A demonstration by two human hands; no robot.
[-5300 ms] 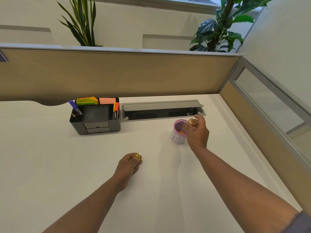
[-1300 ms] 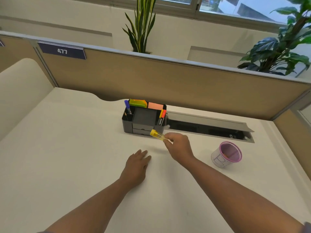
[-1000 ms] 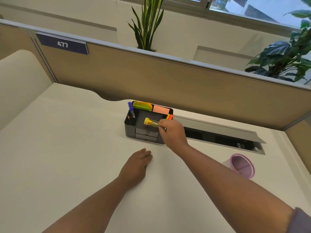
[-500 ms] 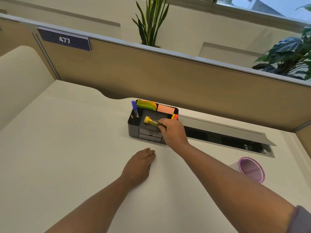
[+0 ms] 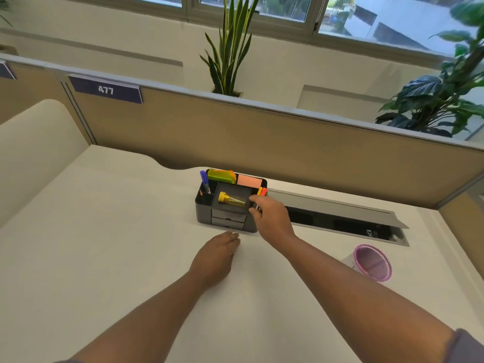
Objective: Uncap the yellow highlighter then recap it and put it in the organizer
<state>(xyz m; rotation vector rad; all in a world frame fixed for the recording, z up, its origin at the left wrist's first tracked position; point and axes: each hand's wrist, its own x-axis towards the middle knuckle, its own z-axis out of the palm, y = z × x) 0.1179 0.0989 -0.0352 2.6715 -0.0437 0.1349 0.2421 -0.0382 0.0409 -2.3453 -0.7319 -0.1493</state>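
The yellow highlighter (image 5: 231, 199), capped, lies on its side in the middle tray of the black desk organizer (image 5: 209, 217), cap end to the left. My right hand (image 5: 271, 216) hovers just right of it at the organizer's right edge, fingers apart, holding nothing. My left hand (image 5: 216, 255) rests flat on the white desk in front of the organizer, empty.
The organizer also holds a blue pen (image 5: 203, 179), green and pink sticky notes (image 5: 248, 181) and orange markers (image 5: 262, 191). A pink mesh cup (image 5: 373, 262) stands at the right. An open cable tray (image 5: 337, 218) runs behind, along the partition wall.
My right hand carried the highlighter over the organizer, laid it in the middle tray, let go and drew back to the right. The left hand stayed flat on the desk.
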